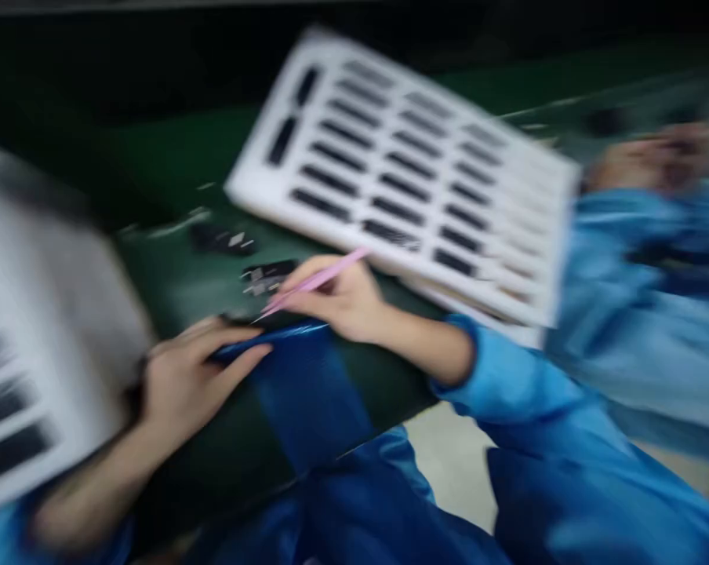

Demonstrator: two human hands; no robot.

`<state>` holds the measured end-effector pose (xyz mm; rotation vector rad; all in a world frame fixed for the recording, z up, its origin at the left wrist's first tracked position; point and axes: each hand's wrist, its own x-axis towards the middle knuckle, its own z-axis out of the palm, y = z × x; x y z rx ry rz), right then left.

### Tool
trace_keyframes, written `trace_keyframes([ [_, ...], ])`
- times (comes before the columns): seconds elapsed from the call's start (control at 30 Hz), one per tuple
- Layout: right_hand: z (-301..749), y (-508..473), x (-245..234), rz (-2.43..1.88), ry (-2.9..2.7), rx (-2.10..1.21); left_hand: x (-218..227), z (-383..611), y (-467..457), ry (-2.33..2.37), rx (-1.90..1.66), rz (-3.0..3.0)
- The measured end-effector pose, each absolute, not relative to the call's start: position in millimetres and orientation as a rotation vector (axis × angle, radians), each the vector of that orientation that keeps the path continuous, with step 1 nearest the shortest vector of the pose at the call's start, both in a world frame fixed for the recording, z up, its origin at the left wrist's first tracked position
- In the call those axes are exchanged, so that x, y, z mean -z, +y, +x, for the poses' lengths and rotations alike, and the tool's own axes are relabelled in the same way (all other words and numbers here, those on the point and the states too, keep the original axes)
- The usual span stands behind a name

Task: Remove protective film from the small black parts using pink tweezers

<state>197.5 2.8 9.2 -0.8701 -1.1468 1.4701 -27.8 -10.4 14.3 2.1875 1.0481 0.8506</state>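
My right hand (354,302) grips pink tweezers (325,275), their thin pointed tip slanting down to the left. That tip is close to the fingers of my left hand (190,373), touching or just above what they hold. Between thumb and fingers, my left hand pinches a dark narrow piece with a shiny blue edge (230,345); blur hides its exact kind. Below it a blue film sheet (316,392) lies over the dark green table (230,455). Small black and silvery parts (266,275) sit just beyond my right hand.
A white tray (407,145) with rows of dark slots and black pieces stands behind my right hand. Another white tray (66,314) rises at the left. More small black parts (225,238) lie on the table. At the right are another person's hands (642,161) and blue sleeves.
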Motion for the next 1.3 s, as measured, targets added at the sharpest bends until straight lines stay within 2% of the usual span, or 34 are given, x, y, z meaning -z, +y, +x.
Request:
trace_keyframes([
  [0.17,195,1,2,-1.036,-1.255,-1.444,-1,-32,-11,1.219,-0.798,2.026],
  [0.53,187,-10,0,-1.079,-1.468,-1.275,-2,-30,-13,1.132,-0.857,2.064],
  [0.97,187,-10,2,-1.084,-1.510,-1.272,-2,-29,-13,1.131,-0.833,2.062],
  [1.13,190,-8,-3,-1.057,-1.355,-1.280,-3,-30,-14,1.090,-0.843,2.088],
  [1.3,211,-8,-1,-1.262,-1.191,-0.999,-3,-30,-11,0.935,-0.887,2.308],
])
